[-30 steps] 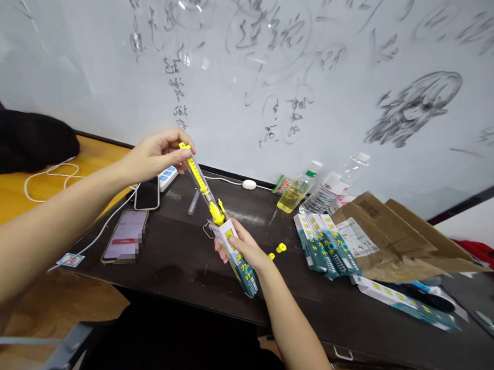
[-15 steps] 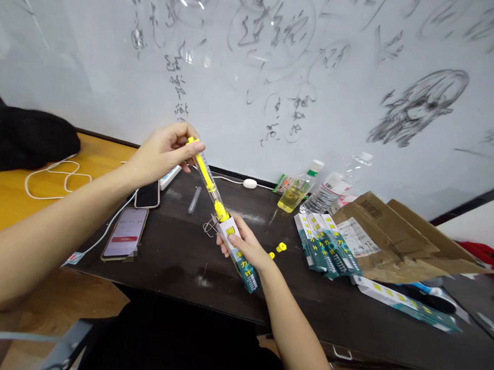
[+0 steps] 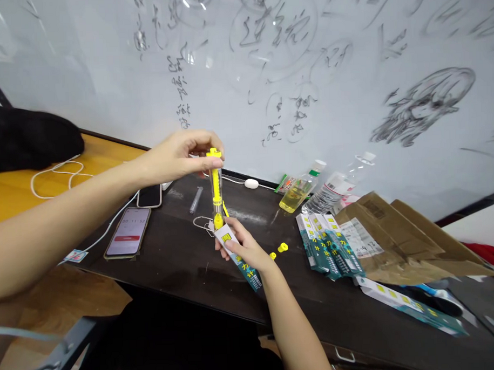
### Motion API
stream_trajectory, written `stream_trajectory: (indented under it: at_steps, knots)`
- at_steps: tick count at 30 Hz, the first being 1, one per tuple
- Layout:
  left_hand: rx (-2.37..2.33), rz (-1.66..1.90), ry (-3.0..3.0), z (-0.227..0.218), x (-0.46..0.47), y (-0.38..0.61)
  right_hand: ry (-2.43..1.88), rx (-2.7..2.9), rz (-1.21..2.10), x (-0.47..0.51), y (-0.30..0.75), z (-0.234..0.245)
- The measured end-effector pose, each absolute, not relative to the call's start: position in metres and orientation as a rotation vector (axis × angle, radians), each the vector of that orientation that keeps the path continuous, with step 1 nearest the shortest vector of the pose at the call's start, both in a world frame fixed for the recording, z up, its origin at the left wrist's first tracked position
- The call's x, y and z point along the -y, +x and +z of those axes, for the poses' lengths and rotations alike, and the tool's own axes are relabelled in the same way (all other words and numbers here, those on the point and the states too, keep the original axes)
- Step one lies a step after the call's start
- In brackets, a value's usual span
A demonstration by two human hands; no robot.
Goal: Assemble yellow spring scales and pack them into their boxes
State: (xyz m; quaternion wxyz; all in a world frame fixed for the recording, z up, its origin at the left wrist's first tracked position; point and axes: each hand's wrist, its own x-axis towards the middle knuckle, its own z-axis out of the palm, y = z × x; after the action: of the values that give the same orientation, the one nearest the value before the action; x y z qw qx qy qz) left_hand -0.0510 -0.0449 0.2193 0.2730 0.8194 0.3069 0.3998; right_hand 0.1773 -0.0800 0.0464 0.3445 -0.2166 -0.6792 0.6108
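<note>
My left hand pinches the yellow top end of a clear tubular spring scale, thumb and fingers closed on it. The scale stands almost upright, its lower yellow end at the open mouth of a slim white-and-teal box. How far the scale reaches into the box, if at all, I cannot tell. My right hand is wrapped round that box, which slants down to the right. A bent metal wire hook shows left of the box mouth. Two small yellow caps lie on the table right of my right hand.
Several similar boxes lie at the right beside an opened cardboard parcel, with another box in front. Two bottles lean near the whiteboard. A phone, a clear tube and white cables are on the left.
My left hand has moved right, turning the spring scale from a leftward lean to nearly upright. The box in my right hand now tilts a little more.
</note>
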Motion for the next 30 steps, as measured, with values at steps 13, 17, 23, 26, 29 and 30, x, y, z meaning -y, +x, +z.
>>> stream_trajectory:
  at_steps: [13,17,23,26,29,30]
  knots:
    - [-0.782,1.174,2.232,0.212,0.051,-0.040,-0.583,1.796,1.496,0.082,0.181,0.052]
    - [-0.755,1.043,2.227,0.206,0.051,-0.033,-0.631,1.878,1.445,0.082,0.178,0.051]
    - [-0.743,1.165,2.176,0.192,0.064,-0.027,-0.515,1.834,1.432,0.081,0.178,0.049]
    - [-0.787,1.279,2.074,0.181,0.066,-0.017,-0.444,1.797,1.409,0.081,0.178,0.050]
    - [-0.894,1.302,2.015,0.167,0.062,-0.009,-0.413,1.746,1.373,0.081,0.179,0.051]
    - [-0.936,1.246,2.041,0.163,0.061,-0.008,-0.412,1.734,1.364,0.081,0.179,0.052]
